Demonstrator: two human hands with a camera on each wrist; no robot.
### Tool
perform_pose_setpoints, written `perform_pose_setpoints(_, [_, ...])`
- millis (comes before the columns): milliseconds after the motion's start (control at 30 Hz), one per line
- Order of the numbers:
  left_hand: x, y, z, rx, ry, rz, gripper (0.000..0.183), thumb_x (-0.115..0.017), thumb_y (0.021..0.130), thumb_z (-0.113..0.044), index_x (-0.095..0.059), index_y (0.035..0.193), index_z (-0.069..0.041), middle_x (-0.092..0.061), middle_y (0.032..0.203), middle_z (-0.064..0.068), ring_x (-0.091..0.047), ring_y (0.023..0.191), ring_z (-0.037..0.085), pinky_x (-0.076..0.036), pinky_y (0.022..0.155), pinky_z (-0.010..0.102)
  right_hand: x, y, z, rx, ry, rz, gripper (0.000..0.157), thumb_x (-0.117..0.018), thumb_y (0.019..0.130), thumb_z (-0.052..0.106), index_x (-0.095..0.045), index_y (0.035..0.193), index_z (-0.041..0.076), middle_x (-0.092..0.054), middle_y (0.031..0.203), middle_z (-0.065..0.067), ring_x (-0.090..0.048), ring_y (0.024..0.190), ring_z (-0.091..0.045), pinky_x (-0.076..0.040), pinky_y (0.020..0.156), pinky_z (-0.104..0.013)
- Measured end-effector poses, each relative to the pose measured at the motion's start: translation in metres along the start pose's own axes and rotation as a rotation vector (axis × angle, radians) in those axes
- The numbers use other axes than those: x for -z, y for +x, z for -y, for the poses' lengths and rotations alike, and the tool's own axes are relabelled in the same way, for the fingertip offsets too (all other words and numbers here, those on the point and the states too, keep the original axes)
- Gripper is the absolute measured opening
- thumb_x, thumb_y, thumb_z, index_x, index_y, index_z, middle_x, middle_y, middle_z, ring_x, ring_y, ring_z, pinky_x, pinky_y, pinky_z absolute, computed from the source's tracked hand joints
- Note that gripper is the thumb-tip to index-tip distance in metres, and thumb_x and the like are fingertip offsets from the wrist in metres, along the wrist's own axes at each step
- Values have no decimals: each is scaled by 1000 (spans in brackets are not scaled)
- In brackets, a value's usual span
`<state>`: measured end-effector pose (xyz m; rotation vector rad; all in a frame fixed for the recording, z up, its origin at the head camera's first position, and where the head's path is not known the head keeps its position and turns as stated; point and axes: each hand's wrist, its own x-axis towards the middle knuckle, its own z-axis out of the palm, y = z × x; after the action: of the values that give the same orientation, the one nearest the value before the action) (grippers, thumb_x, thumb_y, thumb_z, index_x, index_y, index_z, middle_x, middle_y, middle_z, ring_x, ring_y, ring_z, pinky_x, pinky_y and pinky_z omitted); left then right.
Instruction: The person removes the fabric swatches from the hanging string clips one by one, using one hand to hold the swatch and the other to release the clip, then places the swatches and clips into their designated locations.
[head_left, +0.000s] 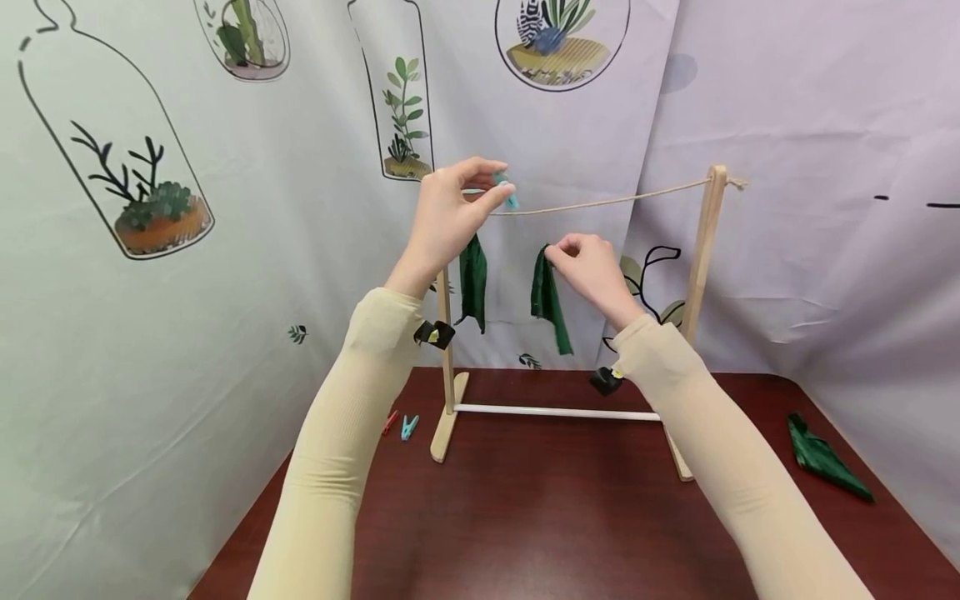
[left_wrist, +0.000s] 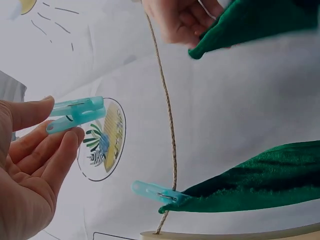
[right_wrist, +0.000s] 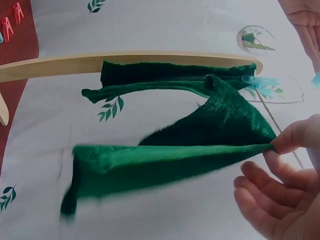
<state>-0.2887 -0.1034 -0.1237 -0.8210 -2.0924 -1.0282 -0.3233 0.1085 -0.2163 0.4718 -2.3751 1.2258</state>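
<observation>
My left hand (head_left: 450,208) is raised at the rope (head_left: 600,204), pinching a light-blue clothespin (left_wrist: 75,109) between thumb and fingers. To its right and a little lower, my right hand (head_left: 594,271) pinches a green cloth (head_left: 549,304) by its top corner; the rest of the cloth dangles below. A second green cloth (head_left: 472,283) hangs near the left post. In the left wrist view, another light-blue clothespin (left_wrist: 152,191) clips that cloth to the rope. The pinched cloth is apart from the rope in this view.
Two wooden posts, left (head_left: 447,350) and right (head_left: 705,250), carry the rope, with a white bar (head_left: 555,412) between their feet. A red clothespin (head_left: 390,422) and a blue clothespin (head_left: 408,427) lie left on the table (head_left: 525,508). Another green cloth (head_left: 825,458) lies at the right.
</observation>
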Motion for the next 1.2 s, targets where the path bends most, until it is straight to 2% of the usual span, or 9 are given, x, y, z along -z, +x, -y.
perform_pose_setpoints(133, [3, -4, 3, 28, -19, 7, 33, -73, 95, -24, -72, 124, -9, -73, 108, 3, -67, 100, 9, -53, 89, 22, 5, -2, -7, -17, -35, 34, 32, -52, 95, 34, -70, 84, 10, -65, 81, -7, -49, 67, -24, -39, 62, -35])
perform_pose_setpoints(267, [9, -10, 7, 56, -24, 20, 36, -74, 95, -26, -71, 126, -10, -73, 109, 4, -67, 101, 10, -53, 90, 23, 17, -5, -16, -59, -66, 115, 37, -52, 95, 36, -67, 76, 7, -65, 79, -12, -48, 67, -23, -39, 64, -35])
perform_pose_setpoints(333, [13, -14, 10, 66, -15, 26, 36, -74, 95, -26, -70, 127, -10, -73, 109, 5, -67, 102, 11, -53, 90, 24, 24, -7, -20, -87, -73, 159, 39, -51, 96, 37, -66, 76, 7, -67, 80, -12, -52, 69, -22, -41, 67, -34])
perform_pose_setpoints(500, [25, -26, 21, 102, 21, 25, 39, -75, 94, -27, -70, 127, -8, -73, 109, 7, -67, 102, 13, -54, 91, 25, 42, -14, -33, -144, -60, 211, 40, -51, 96, 38, -71, 84, 6, -72, 88, -8, -66, 78, -18, -50, 82, -36])
perform_pose_setpoints(633, [38, -41, 31, 143, 57, 18, 40, -75, 94, -28, -70, 128, -8, -73, 110, 8, -68, 103, 15, -54, 92, 27, 55, -21, -44, -149, -29, 228, 39, -52, 98, 37, -72, 95, 4, -72, 97, -9, -69, 85, -19, -51, 90, -40])
perform_pose_setpoints(800, [56, -61, 44, 182, 100, 5, 41, -74, 94, -30, -69, 130, -9, -72, 111, 9, -66, 105, 17, -54, 93, 31, 74, -31, -55, -131, -13, 216, 38, -53, 102, 34, -71, 108, 1, -71, 102, -11, -68, 89, -19, -50, 87, -33])
perform_pose_setpoints(900, [66, -72, 52, 207, 116, -17, 41, -73, 95, -30, -69, 130, -10, -72, 110, 10, -67, 105, 18, -54, 94, 32, 85, -38, -59, -131, 12, 197, 41, -52, 104, 35, -70, 112, 0, -69, 108, -11, -68, 89, -13, -50, 83, -26])
perform_pose_setpoints(1033, [77, -88, 60, 247, 126, -38, 42, -72, 95, -32, -68, 132, -12, -71, 111, 11, -67, 107, 20, -54, 95, 34, 101, -50, -65, -128, 91, 143, 39, -53, 104, 36, -69, 109, 0, -68, 108, 1, -69, 86, -5, -52, 82, -21])
perform_pose_setpoints(1200, [87, -109, 71, 294, 151, -33, 46, -70, 96, -37, -65, 135, -14, -70, 119, 11, -68, 108, 25, -55, 92, 38, 121, -64, -72, -109, 217, 49, 25, -61, 102, 28, -70, 99, 5, -66, 96, 13, -68, 84, -3, -54, 79, -18])
